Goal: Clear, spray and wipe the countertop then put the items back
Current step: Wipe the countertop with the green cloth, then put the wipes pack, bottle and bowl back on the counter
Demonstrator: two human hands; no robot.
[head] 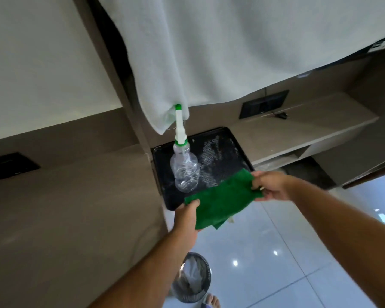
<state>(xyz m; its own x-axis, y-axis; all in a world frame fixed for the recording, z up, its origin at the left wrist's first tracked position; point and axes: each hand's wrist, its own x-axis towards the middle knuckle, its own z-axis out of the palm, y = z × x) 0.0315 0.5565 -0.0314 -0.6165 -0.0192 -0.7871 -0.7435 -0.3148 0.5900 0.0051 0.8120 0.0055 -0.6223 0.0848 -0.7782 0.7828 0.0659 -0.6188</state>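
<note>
1. Left hand [185, 216] pinches the near-left end of a green cloth [221, 197], thumb on top, fingers under.
2. Right hand [269, 186] grips the far-right end of the same cloth; fingers closed on its edge.
3. Cloth is stretched between the two hands, long axis running from lower left to upper right. It hangs over the front edge of a black tray [227, 141]; a folded under-layer shows at its near edge.
4. Clear spray bottle [185, 170] stands on the tray's left part, just beyond the cloth. Its long axis is upright, white-and-green nozzle [178, 121] pointing up, tip touching a hanging white towel [242, 47].
5. Tray sits on the beige countertop [298, 123], its surface marked with wet, bubbly streaks.
6. Mesh wastebasket [192, 278] on the tiled floor [287, 252] below, beside a bare foot [211, 301].
</note>
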